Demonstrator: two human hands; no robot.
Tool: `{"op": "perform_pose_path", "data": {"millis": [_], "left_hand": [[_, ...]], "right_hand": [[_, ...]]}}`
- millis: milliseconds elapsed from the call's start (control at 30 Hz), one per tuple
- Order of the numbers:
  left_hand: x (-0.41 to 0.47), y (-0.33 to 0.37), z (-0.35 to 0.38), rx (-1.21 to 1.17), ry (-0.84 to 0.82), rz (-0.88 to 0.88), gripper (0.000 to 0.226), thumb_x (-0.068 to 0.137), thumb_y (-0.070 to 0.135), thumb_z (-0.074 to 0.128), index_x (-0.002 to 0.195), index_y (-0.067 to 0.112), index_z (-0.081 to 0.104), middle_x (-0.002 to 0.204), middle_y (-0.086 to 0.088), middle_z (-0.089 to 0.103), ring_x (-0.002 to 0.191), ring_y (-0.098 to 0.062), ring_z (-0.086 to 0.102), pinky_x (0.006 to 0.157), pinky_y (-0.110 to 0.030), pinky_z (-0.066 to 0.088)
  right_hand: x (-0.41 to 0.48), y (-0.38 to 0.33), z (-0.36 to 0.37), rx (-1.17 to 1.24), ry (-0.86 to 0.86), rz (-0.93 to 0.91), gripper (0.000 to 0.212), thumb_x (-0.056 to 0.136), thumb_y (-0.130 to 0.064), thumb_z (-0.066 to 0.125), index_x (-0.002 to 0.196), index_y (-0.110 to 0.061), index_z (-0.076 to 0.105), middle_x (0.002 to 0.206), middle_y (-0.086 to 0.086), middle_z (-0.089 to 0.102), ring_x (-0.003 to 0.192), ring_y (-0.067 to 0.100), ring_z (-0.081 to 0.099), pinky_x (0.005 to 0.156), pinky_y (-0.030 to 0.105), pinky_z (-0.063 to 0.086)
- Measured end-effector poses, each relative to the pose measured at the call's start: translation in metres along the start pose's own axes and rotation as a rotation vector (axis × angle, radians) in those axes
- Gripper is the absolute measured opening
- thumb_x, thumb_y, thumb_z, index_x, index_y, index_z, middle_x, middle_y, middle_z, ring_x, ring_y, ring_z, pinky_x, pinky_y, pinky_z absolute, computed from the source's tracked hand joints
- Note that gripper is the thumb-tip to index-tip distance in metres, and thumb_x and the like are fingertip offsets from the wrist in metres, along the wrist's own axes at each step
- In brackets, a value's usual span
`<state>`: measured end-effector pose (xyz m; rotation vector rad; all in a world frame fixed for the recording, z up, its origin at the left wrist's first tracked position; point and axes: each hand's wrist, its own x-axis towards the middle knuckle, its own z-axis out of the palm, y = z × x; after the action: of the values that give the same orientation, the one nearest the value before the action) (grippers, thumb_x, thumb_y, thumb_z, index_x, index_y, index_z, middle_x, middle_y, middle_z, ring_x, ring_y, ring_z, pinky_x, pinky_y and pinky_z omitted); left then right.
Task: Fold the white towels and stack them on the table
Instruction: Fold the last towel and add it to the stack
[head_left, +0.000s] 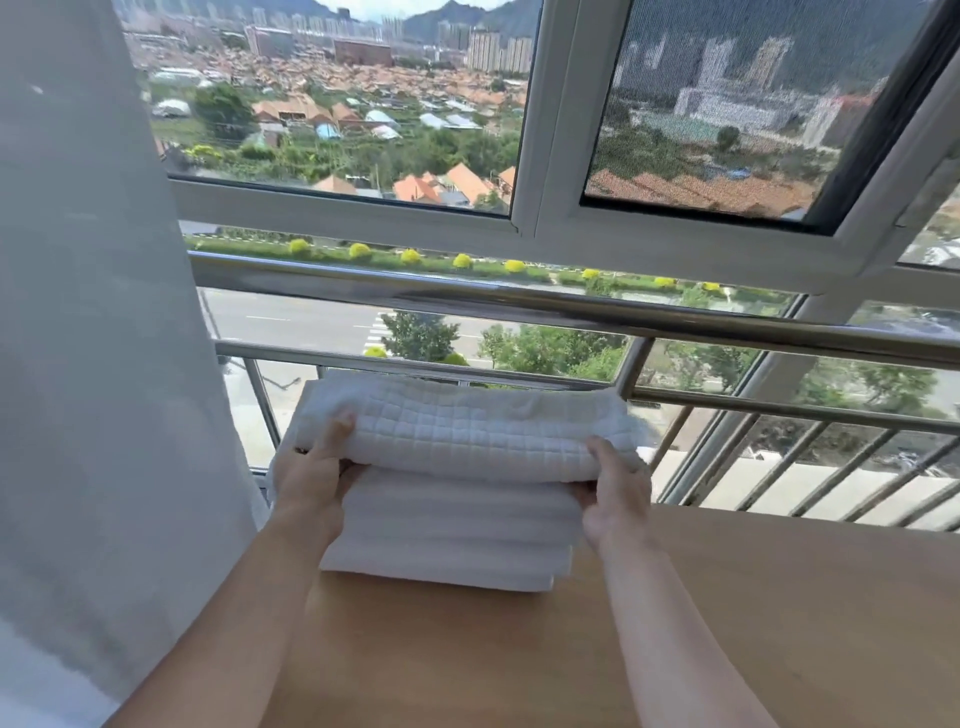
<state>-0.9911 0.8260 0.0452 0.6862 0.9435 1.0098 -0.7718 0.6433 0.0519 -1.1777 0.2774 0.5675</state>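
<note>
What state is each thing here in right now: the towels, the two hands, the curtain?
Towel stack: folded, resting on the table.
Waffle towel: folded, atop the stack, held at both ends.
Left hand: gripping the waffle towel's left end.
Right hand: gripping its right end.
Curtain: hanging at the left.

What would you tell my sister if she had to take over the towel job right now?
Left hand: grips the left end of the folded waffle towel, thumb on top.
Right hand: grips its right end the same way.
The waffle towel lies on top of the stack of folded white towels on the table, with fingers tucked beneath it.
Done: towels folded and piled.
Left: slide the fingers out, let go, probably square the edges. No unfolded towels in view.
</note>
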Motion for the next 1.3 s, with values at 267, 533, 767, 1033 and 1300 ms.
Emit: {"op": "perform_pose_path", "data": {"millis": [267,533,767,1033,1300], "left_hand": [[-0.003,-0.002,-0.001,0.072,0.119,0.019,0.052,0.077,0.020,0.086,0.122,0.005,0.062,0.108,-0.011,0.068,0.092,-0.025,0.069,0.054,-0.031,0.060],[0.003,0.005,-0.010,0.662,0.194,0.299,0.076,0.075,0.040,0.087,0.137,0.015,0.050,0.131,-0.007,0.060,0.105,-0.022,0.057,0.087,-0.031,0.044],[0.020,0.007,-0.031,0.707,0.182,0.173,0.094,0.062,0.080,0.066,0.132,0.019,0.056,0.122,0.001,0.059,0.109,-0.025,0.057,0.094,-0.040,0.047],[0.031,0.011,-0.022,0.663,0.197,0.228,0.064,0.063,0.064,0.070,0.116,0.030,0.061,0.111,0.001,0.061,0.095,-0.024,0.058,0.078,-0.038,0.048],[0.042,0.005,-0.033,0.858,0.169,0.333,0.050,0.073,0.067,0.065,0.107,0.030,0.060,0.086,0.015,0.054,0.091,-0.018,0.053,0.079,-0.032,0.038]], "right_hand": [[0.020,-0.003,-0.009,-0.409,0.012,-0.158,0.054,0.074,-0.032,0.082,0.117,-0.028,0.050,0.097,-0.005,0.062,0.090,0.024,0.066,0.085,0.050,0.059],[0.028,-0.013,-0.020,-0.731,-0.105,-0.160,0.079,0.078,-0.052,0.073,0.145,-0.026,0.041,0.117,-0.006,0.060,0.104,0.022,0.059,0.095,0.043,0.052],[0.030,-0.007,-0.027,-0.694,-0.171,-0.042,0.079,0.082,-0.054,0.067,0.150,-0.031,0.034,0.129,-0.007,0.053,0.106,0.020,0.055,0.090,0.043,0.048],[0.023,-0.001,-0.020,-0.706,-0.076,-0.265,0.063,0.077,-0.057,0.063,0.131,-0.028,0.051,0.118,-0.012,0.063,0.113,0.023,0.059,0.100,0.045,0.048],[0.022,0.019,-0.029,-0.660,-0.086,-0.276,0.083,0.078,-0.068,0.064,0.145,-0.023,0.042,0.142,0.002,0.056,0.129,0.028,0.054,0.107,0.050,0.045]]}}
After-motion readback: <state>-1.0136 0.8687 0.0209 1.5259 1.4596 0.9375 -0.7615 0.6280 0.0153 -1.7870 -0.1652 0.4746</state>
